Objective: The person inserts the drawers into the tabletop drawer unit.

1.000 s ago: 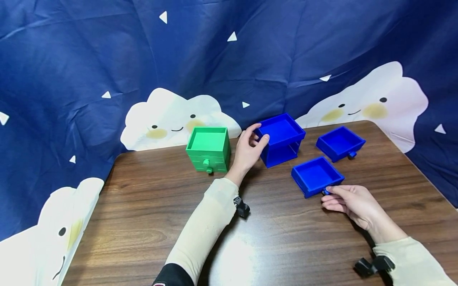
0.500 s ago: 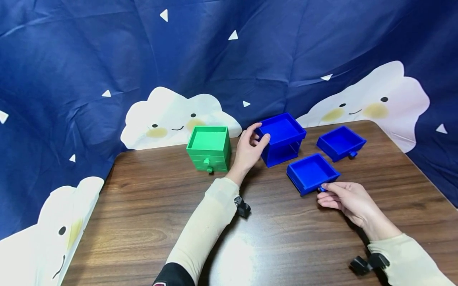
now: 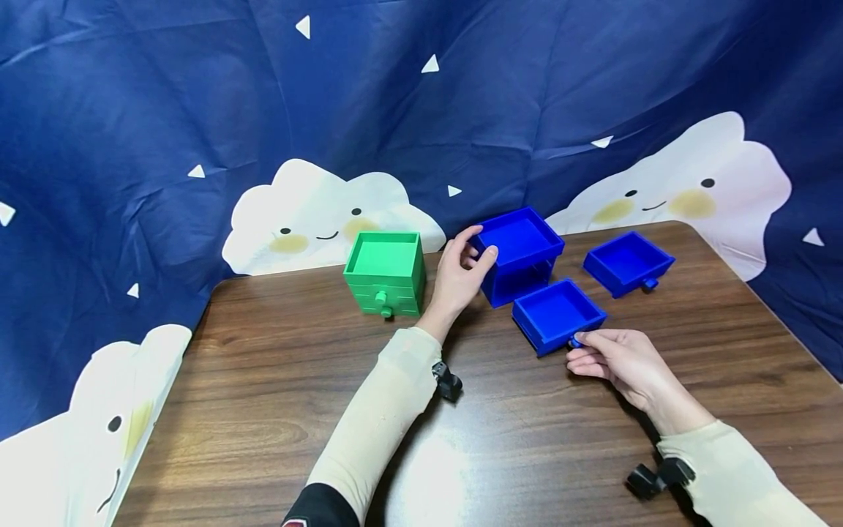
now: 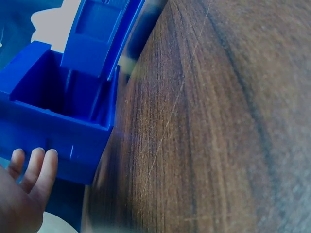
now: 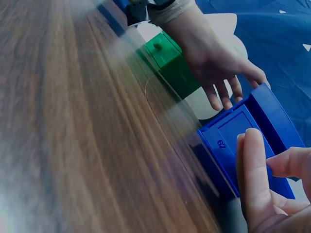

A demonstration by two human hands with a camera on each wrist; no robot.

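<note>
A blue box-like cabinet (image 3: 520,241) with a tray top and an open front stands at the table's back. My left hand (image 3: 454,282) steadies it by its left side, thumb at the front edge, forefinger on the top rim; its other fingertips (image 4: 47,160) lie on the side wall. My right hand (image 3: 622,366) pinches the small round knob (image 3: 575,339) of a blue drawer (image 3: 560,311). This drawer is in front of the cabinet, its far end overlapping the opening in the left wrist view. Its underside (image 5: 228,138) shows in the right wrist view.
To the right lies a second blue drawer (image 3: 628,260) with its knob toward me. A green drawer cabinet (image 3: 385,271), its drawers in place, stands left of my left hand. Behind the wooden table (image 3: 276,380) hangs a dark blue cloth (image 3: 369,95) with clouds.
My right hand has carried the pinched drawer leftward and slightly away from me, closer to the cabinet's front. My left hand and the cabinet have stayed put.
</note>
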